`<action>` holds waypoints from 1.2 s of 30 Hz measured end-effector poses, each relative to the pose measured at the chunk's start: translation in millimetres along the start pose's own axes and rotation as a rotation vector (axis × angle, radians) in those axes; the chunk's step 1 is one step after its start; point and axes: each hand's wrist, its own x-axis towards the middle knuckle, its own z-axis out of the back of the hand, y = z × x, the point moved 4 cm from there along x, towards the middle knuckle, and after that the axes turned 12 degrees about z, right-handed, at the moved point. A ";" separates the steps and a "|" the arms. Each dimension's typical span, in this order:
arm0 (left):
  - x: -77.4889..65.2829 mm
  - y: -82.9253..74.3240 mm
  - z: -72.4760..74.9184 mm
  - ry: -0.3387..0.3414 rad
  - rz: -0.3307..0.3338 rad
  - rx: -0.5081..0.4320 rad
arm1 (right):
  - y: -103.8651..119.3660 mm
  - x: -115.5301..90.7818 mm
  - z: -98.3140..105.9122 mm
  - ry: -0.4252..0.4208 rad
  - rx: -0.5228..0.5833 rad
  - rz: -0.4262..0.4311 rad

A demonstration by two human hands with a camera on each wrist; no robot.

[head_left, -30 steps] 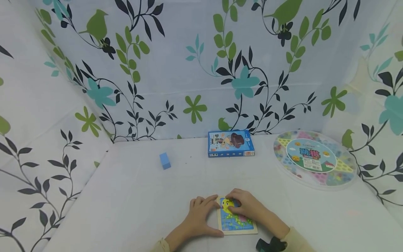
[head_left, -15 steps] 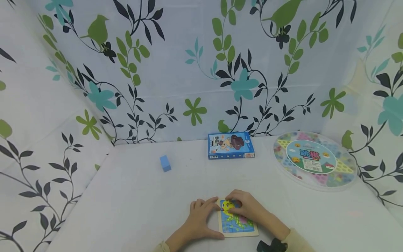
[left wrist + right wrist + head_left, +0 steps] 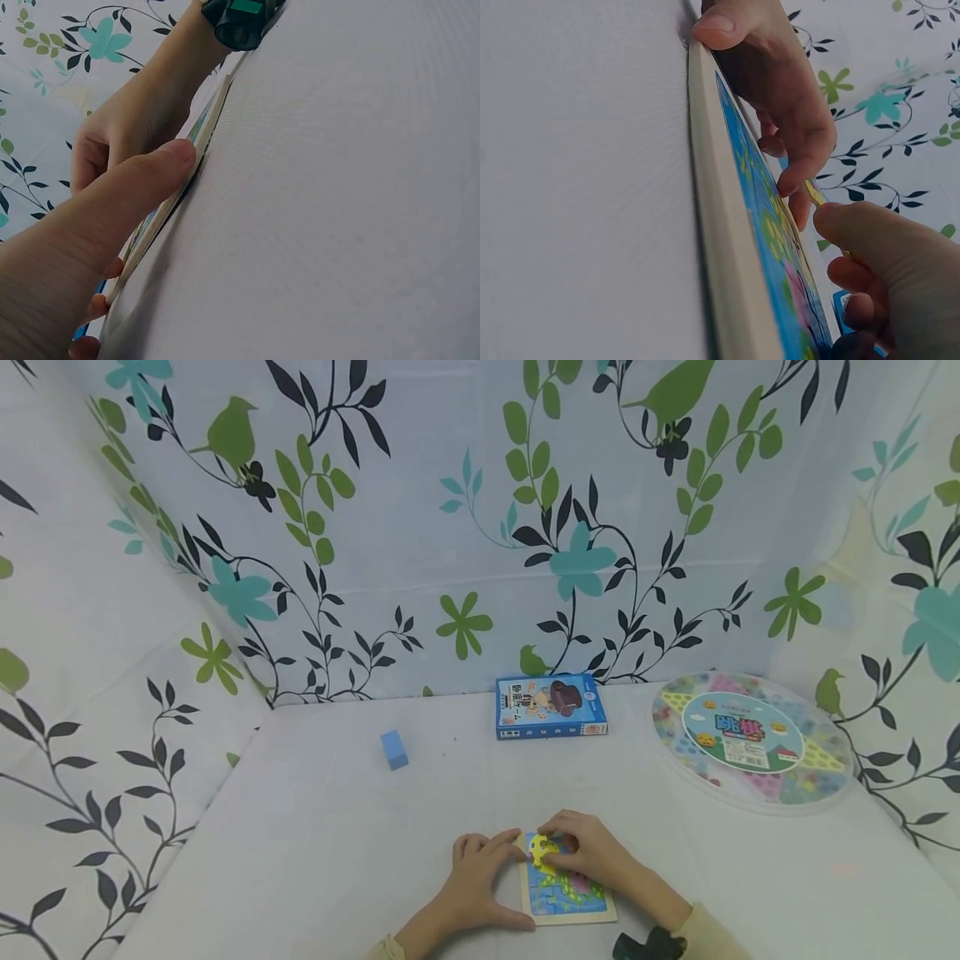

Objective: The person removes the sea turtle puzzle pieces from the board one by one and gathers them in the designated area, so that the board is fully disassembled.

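Note:
A small wooden-framed jigsaw puzzle (image 3: 567, 893) lies on the white table in the head view, its picture blue with yellow, green and pink parts. My left hand (image 3: 474, 883) holds its left side, the thumb at the near left corner and the index finger by the far left corner. My right hand (image 3: 592, 850) reaches over from the right and pinches a yellow puzzle piece (image 3: 540, 852) at the far left of the picture. From the right wrist view, the piece's thin edge (image 3: 814, 193) appears tilted up at the thumb tip. The right fingers partly hide the puzzle.
A blue block (image 3: 393, 750) stands at the back left of the table. Farther back lies a blue game box (image 3: 551, 707), and a round, clear-lidded board game (image 3: 750, 743) lies at the right. Patterned cloth (image 3: 420, 527) hangs behind and at both sides.
The scene sits slightly lower in the head view than a second ago. Both hands keep nearly the same pose on the puzzle and its yellow piece.

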 end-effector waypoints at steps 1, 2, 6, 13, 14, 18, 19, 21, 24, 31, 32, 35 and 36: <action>0.0 0.0 -0.1 0.002 -0.001 0.002 | 0.4 0.0 0.2 -0.008 0.003 0.005; 0.1 0.0 -0.1 0.003 0.000 0.004 | 0.7 0.2 0.2 -0.015 0.009 0.007; 0.7 0.8 0.6 -0.002 0.007 -0.001 | 0.9 1.9 0.2 -0.019 0.031 -0.010; -0.3 2.7 0.5 -0.005 0.039 -0.018 | -3.3 3.2 1.6 0.002 0.092 -0.048; -0.7 2.7 0.6 -0.001 0.045 -0.019 | -3.9 3.0 2.5 0.002 0.104 -0.051; -2.5 2.0 1.8 0.028 0.069 -0.027 | -5.2 2.6 10.0 -0.015 0.100 -0.030; -2.7 1.7 2.1 0.032 0.072 -0.030 | -5.6 2.5 12.8 -0.024 0.083 -0.019; -2.7 1.3 1.9 0.034 0.076 -0.033 | -7.5 2.1 19.1 -0.043 0.043 0.003; -1.7 0.3 -0.4 0.030 0.070 -0.028 | -12.7 -0.1 30.0 -0.073 -0.026 0.004; -1.6 -2.5 -1.4 0.061 0.067 0.046 | -25.0 -0.4 46.4 -0.112 -0.114 -0.036; -1.5 -2.5 -0.6 0.064 0.067 0.061 | -26.0 0.2 47.1 -0.116 -0.122 -0.028; -0.6 -2.5 1.2 0.061 0.069 0.077 | -29.3 1.2 49.8 -0.140 -0.141 -0.005; -0.2 -2.4 1.3 0.055 0.067 0.076 | -30.6 1.5 50.9 -0.146 -0.148 -0.002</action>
